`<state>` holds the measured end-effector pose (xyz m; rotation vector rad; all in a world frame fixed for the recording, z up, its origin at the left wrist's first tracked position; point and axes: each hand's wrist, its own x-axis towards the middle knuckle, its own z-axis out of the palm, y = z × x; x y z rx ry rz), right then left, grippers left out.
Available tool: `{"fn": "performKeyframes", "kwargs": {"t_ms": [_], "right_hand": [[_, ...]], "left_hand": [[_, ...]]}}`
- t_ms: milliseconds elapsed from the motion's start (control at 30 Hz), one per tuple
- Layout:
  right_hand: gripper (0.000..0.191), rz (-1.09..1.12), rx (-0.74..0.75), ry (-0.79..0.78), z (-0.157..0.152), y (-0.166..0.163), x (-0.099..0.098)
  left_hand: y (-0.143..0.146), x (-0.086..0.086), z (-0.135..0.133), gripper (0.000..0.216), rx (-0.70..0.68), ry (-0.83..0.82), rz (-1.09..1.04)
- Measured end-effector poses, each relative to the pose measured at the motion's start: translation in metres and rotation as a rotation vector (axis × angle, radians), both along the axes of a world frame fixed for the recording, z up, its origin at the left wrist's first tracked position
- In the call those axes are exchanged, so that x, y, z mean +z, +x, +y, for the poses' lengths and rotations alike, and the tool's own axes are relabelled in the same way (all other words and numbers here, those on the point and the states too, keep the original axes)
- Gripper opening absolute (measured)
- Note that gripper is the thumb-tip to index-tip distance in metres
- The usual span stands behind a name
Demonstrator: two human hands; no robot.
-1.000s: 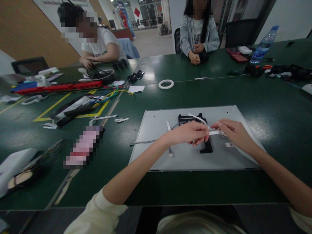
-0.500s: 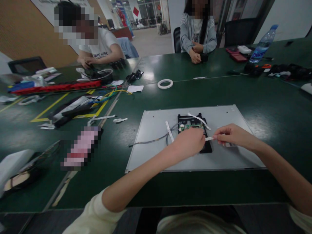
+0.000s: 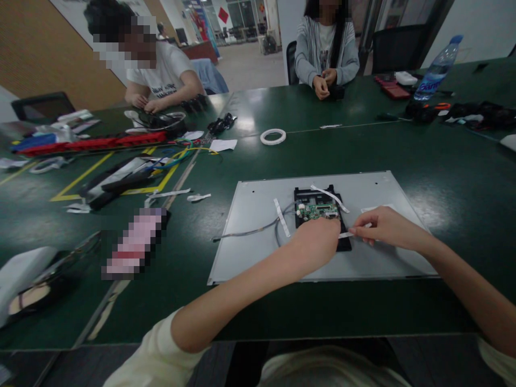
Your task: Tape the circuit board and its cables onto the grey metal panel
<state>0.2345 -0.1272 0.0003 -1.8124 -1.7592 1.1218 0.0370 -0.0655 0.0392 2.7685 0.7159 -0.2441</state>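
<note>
A light grey flat panel (image 3: 245,263) lies on the green table, with a black plastic frame (image 3: 345,245) near its middle. A green circuit board (image 3: 310,210) sits in the frame. Over the frame's lower part, my left hand (image 3: 316,244) is closed, its fingertips mostly hidden, at one end of a short strip of white tape (image 3: 345,235). My right hand (image 3: 381,228) pinches the strip's other end, so it spans the gap between both hands. Another tape strip (image 3: 328,198) crosses the frame's top right corner. A third strip (image 3: 282,217) lies over grey cables (image 3: 250,233) left of the frame.
Beyond the panel lies a roll of white tape (image 3: 273,137). To the left are a phone (image 3: 135,242), tape scraps (image 3: 199,198) and a black device with cables (image 3: 116,180). Two people sit across the table. A water bottle (image 3: 437,70) stands at the far right.
Both hands have shifted slightly toward me with the tape strip between them. More of the circuit board shows above my left hand.
</note>
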Motion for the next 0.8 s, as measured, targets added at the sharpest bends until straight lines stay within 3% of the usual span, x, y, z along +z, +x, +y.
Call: {"fn": "performKeyframes", "kwargs": {"t_ms": [333,533,633,800], "right_hand": [[0.032,0.005,-0.011,-0.029,0.001,0.004,-0.002],[0.035,-0.084,-0.011,0.035,0.001,-0.002,0.001],[0.036,-0.227,-0.035,0.120,0.000,-0.008,-0.002],[0.030,-0.677,-0.070,0.251,-0.005,-0.025,-0.009]], "left_hand": [[0.001,-0.003,0.002,0.024,0.010,0.018,-0.027],[0.003,-0.006,-0.002,0.022,0.039,0.024,-0.001],[0.005,-0.007,-0.005,0.021,0.037,0.043,-0.015],[0.008,-0.011,-0.010,0.020,0.075,0.069,-0.001]]}}
